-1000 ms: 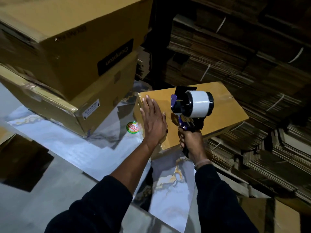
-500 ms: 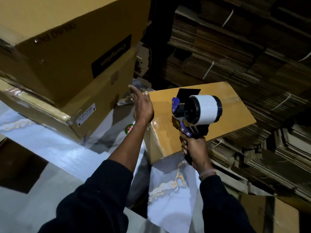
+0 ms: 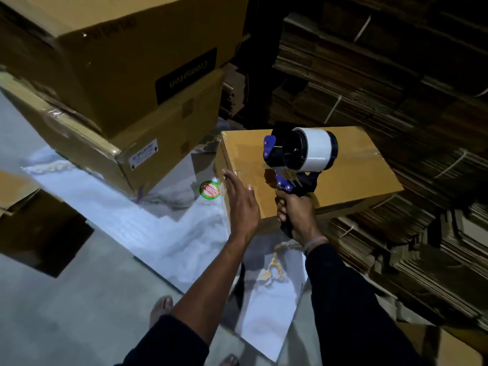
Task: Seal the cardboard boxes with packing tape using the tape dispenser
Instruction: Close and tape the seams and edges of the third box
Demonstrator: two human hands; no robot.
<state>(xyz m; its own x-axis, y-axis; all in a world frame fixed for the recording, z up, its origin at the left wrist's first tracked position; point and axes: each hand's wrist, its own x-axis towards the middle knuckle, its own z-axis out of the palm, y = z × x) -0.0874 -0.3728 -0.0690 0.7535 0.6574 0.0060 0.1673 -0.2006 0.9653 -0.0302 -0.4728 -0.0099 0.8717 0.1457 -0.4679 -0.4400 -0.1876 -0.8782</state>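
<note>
A small brown cardboard box [image 3: 353,170] sits in the middle of the head view, its top facing up. My right hand [image 3: 294,215] grips the handle of a blue and black tape dispenser [image 3: 298,159] with a white tape roll, held upright over the box's near edge. My left hand [image 3: 241,204] is flat with straight fingers at the box's left near corner; whether it touches the side is unclear.
Two large cardboard boxes [image 3: 126,83] are stacked at the upper left. Bundles of flattened cardboard [image 3: 396,62] fill the back and right. Pale marbled sheets [image 3: 163,220] cover the floor, with a round sticker [image 3: 210,190] beside the box. My bare feet [image 3: 161,307] show below.
My left hand slid from the box's far left edge back to its near left corner. The dispenser stayed over the near edge, shifting only slightly.
</note>
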